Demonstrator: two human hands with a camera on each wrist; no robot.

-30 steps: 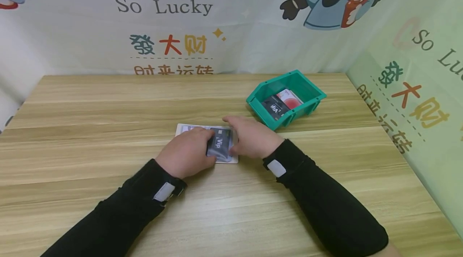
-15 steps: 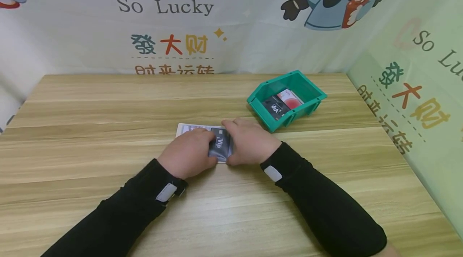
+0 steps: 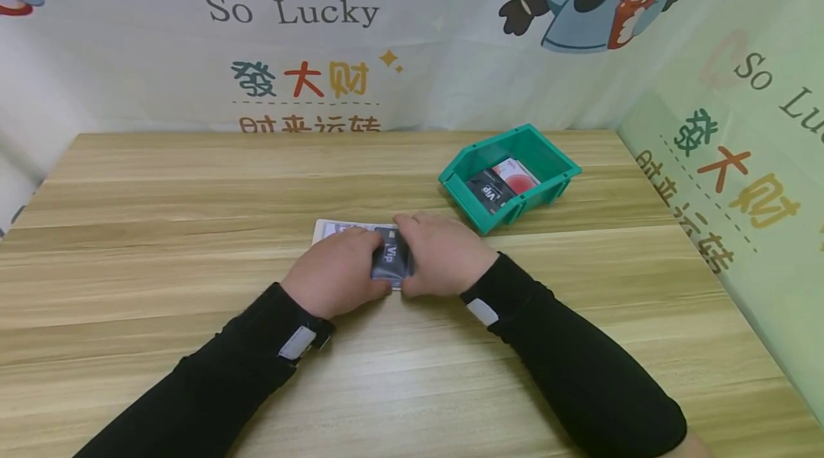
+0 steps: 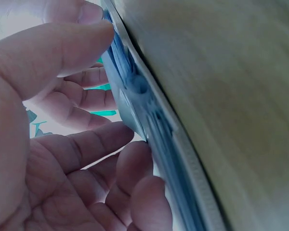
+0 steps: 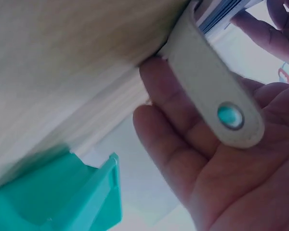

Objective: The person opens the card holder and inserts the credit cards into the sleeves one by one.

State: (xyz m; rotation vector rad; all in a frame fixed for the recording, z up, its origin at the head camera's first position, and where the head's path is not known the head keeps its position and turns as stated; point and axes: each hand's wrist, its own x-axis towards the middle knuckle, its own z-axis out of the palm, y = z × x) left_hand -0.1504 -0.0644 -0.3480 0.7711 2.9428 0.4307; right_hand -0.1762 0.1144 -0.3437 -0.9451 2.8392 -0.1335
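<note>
A pale card holder [image 3: 318,230] with clear plastic pages lies open on the table, and a black card marked "Vip" [image 3: 390,255] shows in one pocket. My left hand [image 3: 335,268] grips the holder's pages, thumb at the near edge and fingers at the far side. Across from it, my right hand [image 3: 448,252] holds the right end, with its thumb at the near edge. In the right wrist view a strap with a metal snap [image 5: 216,96] sticks out over the fingers of that hand. The stacked sleeves [image 4: 156,127] appear edge-on in the left wrist view.
Behind the right hand stands a green bin [image 3: 476,218] holding another black "Vip" card [image 3: 491,190] and a pink-and-white card [image 3: 516,177]. The wooden table [image 3: 193,186] ends at a printed cloth backdrop [image 3: 425,79], with more cloth on the right.
My right hand has shifted slightly left and its thumb has come down to the card holder's near edge. The left hand moved only slightly right. The bin stayed where it was.
</note>
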